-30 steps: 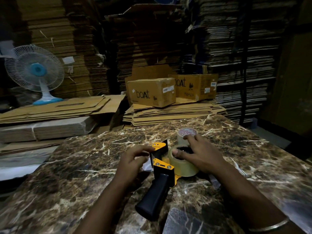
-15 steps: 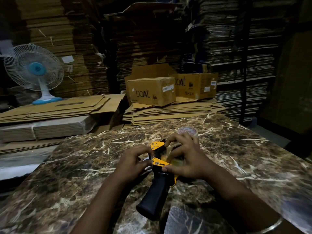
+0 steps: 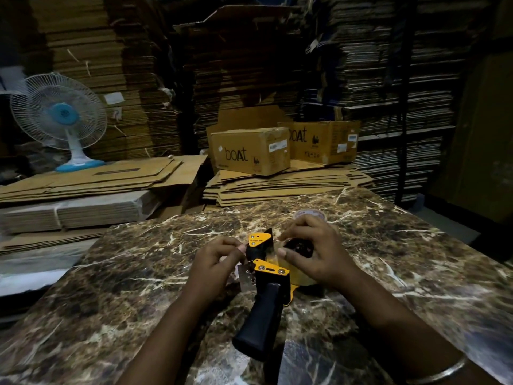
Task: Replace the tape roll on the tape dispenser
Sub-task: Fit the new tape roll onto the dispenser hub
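Note:
A yellow tape dispenser (image 3: pixel 270 273) with a black handle lies on its side on the marble table (image 3: pixel 116 273). A clear tape roll (image 3: pixel 298 276) sits on its spool, mostly hidden under my right hand (image 3: pixel 313 251), whose fingers curl over the roll and the black hub. My left hand (image 3: pixel 216 259) pinches the dispenser's front flap by the metal blade. A second roll (image 3: pixel 309 215) with a white core stands just behind my right hand, partly hidden.
Two "boat" cardboard boxes (image 3: pixel 249 151) rest on stacks of flattened cartons beyond the table's far edge. A white and blue fan (image 3: pixel 59 120) stands at the back left. Tall piles of cardboard fill the background.
My right hand slid from the roll's side up over its top and hub. My left hand closed in on the dispenser's front. The dispenser stayed in place.

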The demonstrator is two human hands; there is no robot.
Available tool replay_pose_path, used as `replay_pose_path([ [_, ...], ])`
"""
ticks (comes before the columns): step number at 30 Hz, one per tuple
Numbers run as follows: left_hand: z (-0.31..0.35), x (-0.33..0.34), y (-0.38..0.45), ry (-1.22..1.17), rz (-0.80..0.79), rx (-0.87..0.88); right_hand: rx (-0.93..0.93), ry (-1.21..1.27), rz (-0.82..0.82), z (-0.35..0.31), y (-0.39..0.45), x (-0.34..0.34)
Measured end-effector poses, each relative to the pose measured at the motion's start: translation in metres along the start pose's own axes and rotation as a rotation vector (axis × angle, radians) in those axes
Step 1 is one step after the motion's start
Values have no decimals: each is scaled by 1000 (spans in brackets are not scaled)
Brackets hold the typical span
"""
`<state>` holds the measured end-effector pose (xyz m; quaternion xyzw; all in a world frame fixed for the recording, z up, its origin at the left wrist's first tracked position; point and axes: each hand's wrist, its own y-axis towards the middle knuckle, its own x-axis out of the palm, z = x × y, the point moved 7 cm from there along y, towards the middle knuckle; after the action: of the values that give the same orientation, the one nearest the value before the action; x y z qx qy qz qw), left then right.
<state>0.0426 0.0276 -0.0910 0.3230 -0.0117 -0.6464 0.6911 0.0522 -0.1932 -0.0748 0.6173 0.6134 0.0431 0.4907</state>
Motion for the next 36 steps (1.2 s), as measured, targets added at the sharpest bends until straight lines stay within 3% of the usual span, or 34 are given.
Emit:
replay_pose_path([
  [3, 10, 1, 5, 53, 73, 12, 163, -215, -98, 16, 1, -5],
  [6, 22, 6, 15, 119, 10, 12, 292, -290, -326, 35, -4, 6],
  [8, 27, 12, 25, 225, -86, -30, 304, -263, -388, 42, -7, 12],
  [15, 40, 43, 52, 662, -425, -37, 289, -143, -372, 46, -4, 13],
  [20, 46, 61, 61, 815, -589, -23, 296, -105, -373, 48, -5, 15],
  [30, 21, 71, 65, 789, -641, 72, 295, -110, -372, 46, -6, 14],
  [36, 25, 69, 63, 728, -651, 125, 51, -96, -206, 7, -5, 7],
])
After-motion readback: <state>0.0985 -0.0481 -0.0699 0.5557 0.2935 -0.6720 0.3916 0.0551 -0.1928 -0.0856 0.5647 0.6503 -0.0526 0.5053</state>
